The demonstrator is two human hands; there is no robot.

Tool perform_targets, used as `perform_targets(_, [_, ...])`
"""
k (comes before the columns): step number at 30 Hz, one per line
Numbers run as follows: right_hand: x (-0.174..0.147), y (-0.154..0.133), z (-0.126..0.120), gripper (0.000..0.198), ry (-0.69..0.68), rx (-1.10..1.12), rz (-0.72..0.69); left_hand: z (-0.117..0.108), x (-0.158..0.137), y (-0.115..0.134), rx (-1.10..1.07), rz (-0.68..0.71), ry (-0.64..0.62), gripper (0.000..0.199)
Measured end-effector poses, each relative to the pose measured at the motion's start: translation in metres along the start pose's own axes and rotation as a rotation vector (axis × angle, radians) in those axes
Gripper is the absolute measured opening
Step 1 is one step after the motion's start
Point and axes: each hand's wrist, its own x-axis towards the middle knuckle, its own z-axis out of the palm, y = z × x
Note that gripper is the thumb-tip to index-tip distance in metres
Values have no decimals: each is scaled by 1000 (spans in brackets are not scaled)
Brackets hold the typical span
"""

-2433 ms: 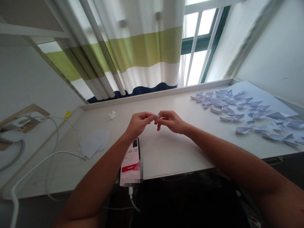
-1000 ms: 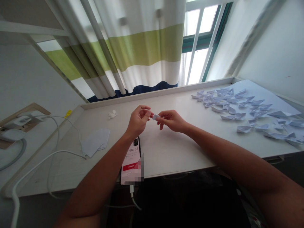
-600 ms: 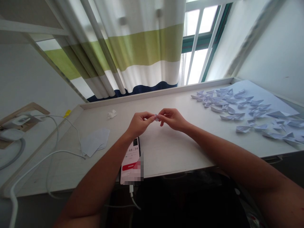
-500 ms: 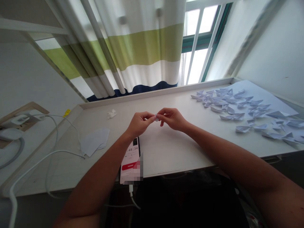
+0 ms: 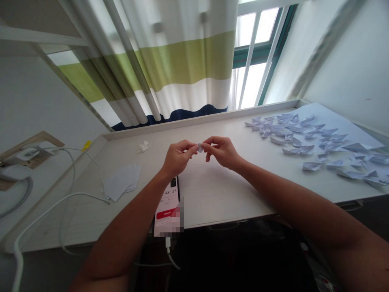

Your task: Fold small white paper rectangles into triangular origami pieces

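A small folded piece of white paper [image 5: 200, 148] is pinched between my two hands above the middle of the white table [image 5: 225, 194]. My left hand [image 5: 180, 156] grips its left side between thumb and fingers. From the right, my right hand [image 5: 221, 151] holds the other side in a pinch. Fingertips cover much of the paper, so only a little pointed part shows. Many folded paper boats [image 5: 298, 150] lie spread over the right side of the table. To the left of my left forearm is a small stack of white paper sheets [image 5: 121, 182].
A phone [image 5: 167, 207] with a cable plugged in lies at the front edge, beside my left forearm. A crumpled white scrap [image 5: 143, 147] sits toward the back left. White cables [image 5: 60, 198] run across the left side. A raised rim borders the table's back, below a curtain [image 5: 182, 61].
The fingers have shifted slightly on the paper, and more of its pointed lower part now shows. Both hands stay in nearly the same place.
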Motion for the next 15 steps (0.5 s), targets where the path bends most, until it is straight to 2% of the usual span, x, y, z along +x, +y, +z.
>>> perform_targets(9, [2, 2, 0, 53, 77, 57, 0, -1, 2, -1, -46, 0, 28, 23])
perform_targets(12, [1, 2, -1, 52, 34, 38, -2, -2, 2, 0, -45, -12, 32, 31])
perform_targets(15, [0, 3, 1, 51, -21, 18, -11, -2, 1, 1, -26, -25, -19, 38])
